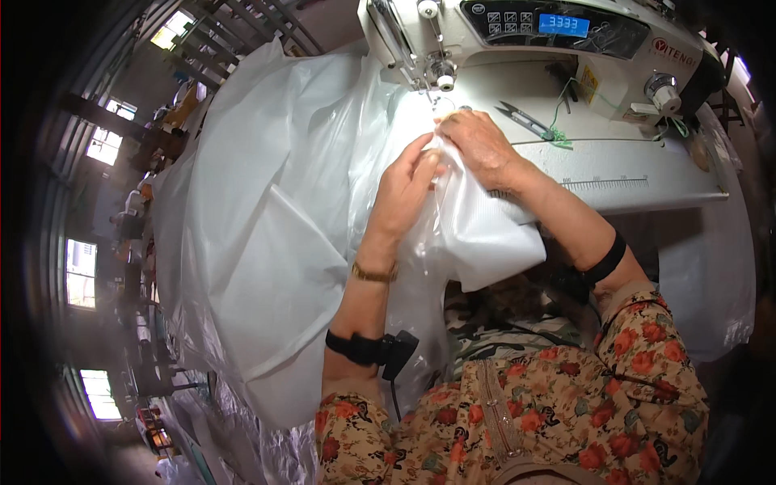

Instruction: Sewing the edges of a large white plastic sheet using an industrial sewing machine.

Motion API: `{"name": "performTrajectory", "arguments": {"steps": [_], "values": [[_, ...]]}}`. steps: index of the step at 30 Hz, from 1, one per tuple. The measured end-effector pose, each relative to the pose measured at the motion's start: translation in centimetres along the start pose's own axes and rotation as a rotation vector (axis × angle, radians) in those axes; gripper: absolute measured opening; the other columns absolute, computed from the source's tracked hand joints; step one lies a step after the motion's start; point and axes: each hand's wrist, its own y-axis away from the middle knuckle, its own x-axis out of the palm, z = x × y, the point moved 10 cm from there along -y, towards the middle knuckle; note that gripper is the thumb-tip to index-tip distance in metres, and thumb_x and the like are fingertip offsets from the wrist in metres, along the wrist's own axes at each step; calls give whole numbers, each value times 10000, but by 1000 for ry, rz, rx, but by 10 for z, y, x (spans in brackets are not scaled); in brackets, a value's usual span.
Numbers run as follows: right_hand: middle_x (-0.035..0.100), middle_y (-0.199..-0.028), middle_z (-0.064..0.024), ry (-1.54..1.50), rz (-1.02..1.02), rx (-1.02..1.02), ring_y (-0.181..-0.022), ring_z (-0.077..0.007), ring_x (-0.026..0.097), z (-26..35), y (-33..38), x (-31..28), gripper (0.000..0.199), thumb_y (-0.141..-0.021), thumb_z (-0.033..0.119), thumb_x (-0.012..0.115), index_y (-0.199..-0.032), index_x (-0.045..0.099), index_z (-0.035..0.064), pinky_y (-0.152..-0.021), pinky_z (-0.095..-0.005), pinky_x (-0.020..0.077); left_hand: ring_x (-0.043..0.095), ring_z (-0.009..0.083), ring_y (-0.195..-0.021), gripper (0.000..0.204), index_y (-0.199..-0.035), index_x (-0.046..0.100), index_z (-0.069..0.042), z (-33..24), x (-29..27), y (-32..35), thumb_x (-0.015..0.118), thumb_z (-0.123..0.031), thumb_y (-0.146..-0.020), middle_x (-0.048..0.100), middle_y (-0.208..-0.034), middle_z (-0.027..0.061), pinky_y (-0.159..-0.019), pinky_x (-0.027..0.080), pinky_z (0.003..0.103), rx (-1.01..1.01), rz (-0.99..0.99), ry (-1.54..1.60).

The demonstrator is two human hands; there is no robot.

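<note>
A large white woven plastic sheet [267, 218] spreads over the left side and bunches up under the head of a sewing machine [517, 40]. My left hand [405, 187] pinches a fold of it just short of the lit needle area, thumb and fingers together. Close beside it, my right hand [482, 149] is closed on the sheet's edge, nearest the presser foot [440, 99]. A loose corner of the sheet hangs below my right wrist toward my lap. The fingertips of my right hand partly hide the edge under the needle.
Thread snips [525, 121] lie on the machine bed, right of my right hand, next to green thread [559, 136]. The bed's front edge carries a ruler scale [606, 184]. A handwheel-like knob [664, 92] sits at the right. More clear plastic film [267, 453] lies lower left.
</note>
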Motion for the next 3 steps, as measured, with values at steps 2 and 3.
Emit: {"name": "performTrajectory", "arguments": {"steps": [2,3], "values": [[623,-1031,-162,28,53,70,-1057,-297,552,-21,-1,6,158,-885,111,523,-972,630,33,-945,-409,388,496,269,-1252,545,-1451,285,57,-19,1,30,470,-188,-1001,408,-1437,198,-942,475,318,39,2,203],[625,-1046,-172,5,53,83,-1065,-297,554,-21,-1,7,162,-890,128,525,-975,632,42,-944,-410,388,536,270,-1205,513,-1417,367,53,-22,-12,50,495,-208,-995,460,-1405,181,-926,495,328,102,-132,176]]}}
